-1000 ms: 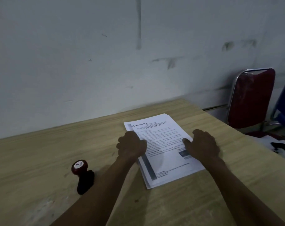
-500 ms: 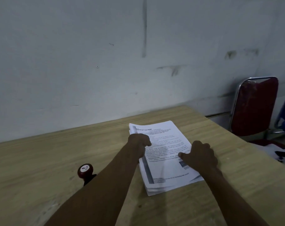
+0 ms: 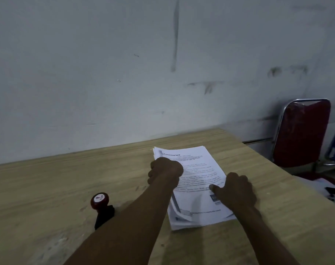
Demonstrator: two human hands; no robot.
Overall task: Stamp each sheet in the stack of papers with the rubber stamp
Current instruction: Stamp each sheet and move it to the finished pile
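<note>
White stack of papers (image 3: 196, 180) sits centre frame on my wooden table (image 3: 48, 188), left hand (image 3: 165, 169) curled on its left edge, right hand (image 3: 237, 190) pressing its right side, rubber stamp (image 3: 102, 208) standing lower left.

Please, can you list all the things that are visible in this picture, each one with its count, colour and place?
stack of papers: one, white with printed text, on the table, centre right
rubber stamp: one, dark red knob with a white label, black base, on the table left of the stack
table: one, light wood, fills the lower part of the view
chair: one, dark red back, metal frame, beyond the right end of the table
wall: one, grey-white with dark marks, behind the table
left hand: one, at the stack's left edge, fingers curled
right hand: one, on the stack's right side, thumb on the top sheet
</note>
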